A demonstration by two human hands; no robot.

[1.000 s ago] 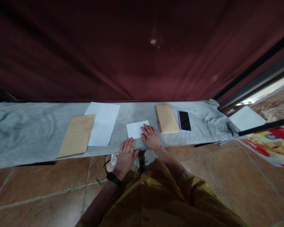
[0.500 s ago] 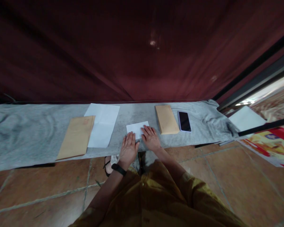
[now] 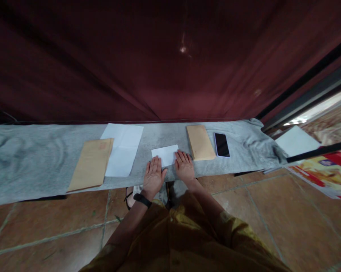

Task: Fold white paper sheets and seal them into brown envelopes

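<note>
1. Your small white paper (image 3: 167, 153) is lying flat on the grey cloth (image 3: 161, 134), pretty much dead center in front of you.
2. Its long axis looks like it runs side to side, right end angled slightly away from you. Part of it is under your fingers, so I can't swear to the full outline.
3. Left hand (image 3: 153, 176): palm down, fingers straight out, tips on the paper's near-left part. Nothing pinched.
4. Right hand (image 3: 185, 166): also palm down, fingers extended, tips at the paper's right end. Not gripping anything either.
5. So honestly neither hand is nearer. The paper lies ahead of your palms and between them, and both sets of fingertips touch it.
6. Your right hand is also just beside the right-side envelope (image 3: 201, 142); can't tell if they touch. The phone (image 3: 222, 145) sits just beyond that.
7. Off to the left, apart from your hand, the left-side envelope (image 3: 91, 164) overlaps the big white sheet (image 3: 124, 151).
</note>
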